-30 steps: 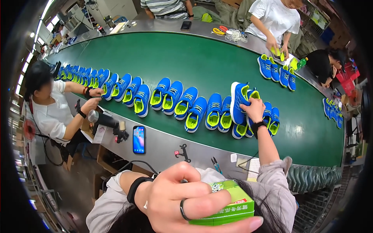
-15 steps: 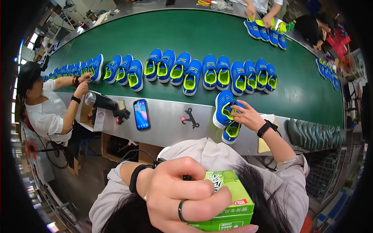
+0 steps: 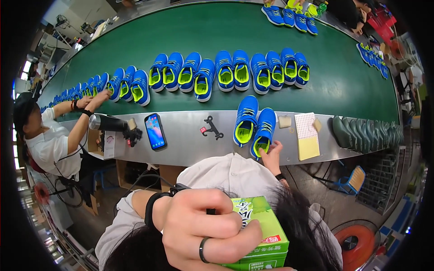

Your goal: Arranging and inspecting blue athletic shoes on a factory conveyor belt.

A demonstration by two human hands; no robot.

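Close to the camera, my left hand (image 3: 203, 230) is wrapped round a green drink carton (image 3: 262, 212) and wears a dark ring. Two blue sneakers with lime linings rest on the metal strip in front of me, toes pointing away. The left sneaker (image 3: 247, 117) stands clear of my hands. My right hand (image 3: 272, 159) grips the heel of the right sneaker (image 3: 266, 124), its thumb side at the collar; some fingers are hidden.
Blue sneakers (image 3: 203, 79) line the green belt (image 3: 181, 31). A phone (image 3: 155, 131) and a black bracket (image 3: 211, 128) lie left of the pair; a notepad (image 3: 308, 149), sponge pieces and grey-green shoe lasts (image 3: 361, 133) lie right. A co-worker (image 3: 54, 131) handles shoes at left.
My right hand has gone from the top of the sneakers down to one heel. The overlapping pair now stands side by side, and the notepad is uncovered. My left hand still holds the carton.
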